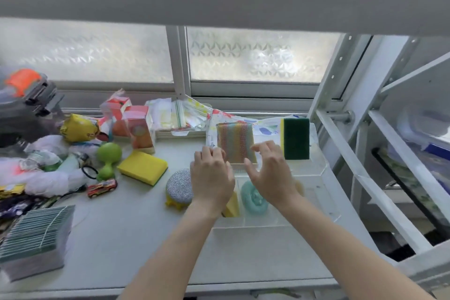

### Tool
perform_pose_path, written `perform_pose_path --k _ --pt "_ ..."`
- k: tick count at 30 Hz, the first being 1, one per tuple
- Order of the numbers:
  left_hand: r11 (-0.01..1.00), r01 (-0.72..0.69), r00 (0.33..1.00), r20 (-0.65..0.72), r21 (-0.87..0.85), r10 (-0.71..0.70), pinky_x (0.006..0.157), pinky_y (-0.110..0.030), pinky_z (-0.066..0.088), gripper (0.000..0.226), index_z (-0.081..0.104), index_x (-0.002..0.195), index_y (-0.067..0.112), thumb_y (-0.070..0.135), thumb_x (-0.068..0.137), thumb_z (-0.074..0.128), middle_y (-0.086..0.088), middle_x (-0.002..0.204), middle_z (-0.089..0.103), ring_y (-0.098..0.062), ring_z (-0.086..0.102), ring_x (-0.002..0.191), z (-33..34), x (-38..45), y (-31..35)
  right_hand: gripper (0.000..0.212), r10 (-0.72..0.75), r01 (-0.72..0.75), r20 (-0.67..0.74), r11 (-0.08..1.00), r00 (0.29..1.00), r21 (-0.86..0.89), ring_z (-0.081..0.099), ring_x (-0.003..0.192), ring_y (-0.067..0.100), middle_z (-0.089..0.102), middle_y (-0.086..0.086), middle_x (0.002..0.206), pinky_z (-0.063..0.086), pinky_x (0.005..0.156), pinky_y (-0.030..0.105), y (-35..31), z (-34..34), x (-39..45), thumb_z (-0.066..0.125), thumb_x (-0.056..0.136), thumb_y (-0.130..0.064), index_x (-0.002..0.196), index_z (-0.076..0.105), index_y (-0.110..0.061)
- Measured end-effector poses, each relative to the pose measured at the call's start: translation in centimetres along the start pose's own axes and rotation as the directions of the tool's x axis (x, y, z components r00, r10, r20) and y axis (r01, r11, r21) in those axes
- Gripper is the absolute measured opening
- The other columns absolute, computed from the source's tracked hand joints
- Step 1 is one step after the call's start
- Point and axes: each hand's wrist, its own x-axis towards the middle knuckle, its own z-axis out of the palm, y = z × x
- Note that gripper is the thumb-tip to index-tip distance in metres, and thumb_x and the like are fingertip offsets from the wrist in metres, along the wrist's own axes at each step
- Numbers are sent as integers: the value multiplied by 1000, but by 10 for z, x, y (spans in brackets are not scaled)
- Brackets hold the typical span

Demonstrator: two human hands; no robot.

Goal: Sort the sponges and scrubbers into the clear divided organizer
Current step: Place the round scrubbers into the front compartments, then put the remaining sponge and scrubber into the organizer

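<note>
The clear divided organizer (pixel 314 178) stands on the white table at the right. A rainbow mesh sponge (pixel 235 141) stands upright in a back compartment, and a green-and-yellow scouring sponge (pixel 295 139) stands upright to its right. A teal round scrubber (pixel 253 198) and a yellow sponge piece (pixel 232 204) lie in the front compartments. My left hand (pixel 211 175) and my right hand (pixel 270 173) hover over the organizer, fingers spread, holding nothing. A yellow sponge (pixel 142 167) and a silver round scrubber (pixel 179 186) lie on the table left of the organizer.
Left of the sponges lie a green plastic toy (pixel 108 157), a toy car (pixel 102 187), plastic bags and boxed items (pixel 138 129). A stack of wrapped green pads (pixel 36 241) sits at the front left. White metal shelving (pixel 365 153) rises at the right.
</note>
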Motion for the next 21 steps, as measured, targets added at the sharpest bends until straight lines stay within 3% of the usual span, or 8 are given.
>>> perform_pose_path --k 2,5,8,11,17,21 --pt "997 80 996 -39 11 -79 85 -43 43 27 58 109 10 21 85 52 -14 109 57 -33 50 105 -19 11 -27 34 -93 91 59 995 994 36 52 104 23 58 9 108 45 91 30 -36 7 16 63 83 -24 112 59 -6" --pt "978 208 978 -23 27 -208 90 -43 41 33 55 117 9 16 86 50 -17 118 55 -36 46 112 -44 25 -78 45 -169 168 274 985 947 29 47 116 26 53 10 122 44 96 35 -82 32 35 61 83 -29 122 52 -8" --pt "963 235 962 113 130 -250 96 -41 38 44 49 125 11 12 81 49 -15 126 50 -35 41 118 -62 30 -127 57 -105 179 523 979 846 -93 43 122 29 46 11 130 42 97 38 -110 64 44 64 80 -33 128 45 -9" --pt "957 185 923 295 223 -247 103 -39 36 61 36 136 18 14 78 54 -11 137 41 -32 34 126 -69 32 -162 65 8 222 678 942 735 -252 43 120 32 45 14 129 41 94 38 -123 95 47 66 77 -38 129 42 -8" --pt "934 -3 825 529 358 -200 111 -42 30 79 12 148 17 8 79 50 -8 157 15 -31 17 142 -55 42 -201 83 215 277 765 845 607 -458 43 124 32 43 13 131 43 97 41 -122 136 49 76 68 -46 131 36 -10" --pt "936 -104 776 616 337 -136 120 -41 19 88 4 149 19 10 80 58 -4 161 5 -28 6 147 -36 57 -211 90 356 240 741 790 569 -564 40 127 35 38 13 137 42 96 44 -114 158 47 78 68 -28 139 25 -13"
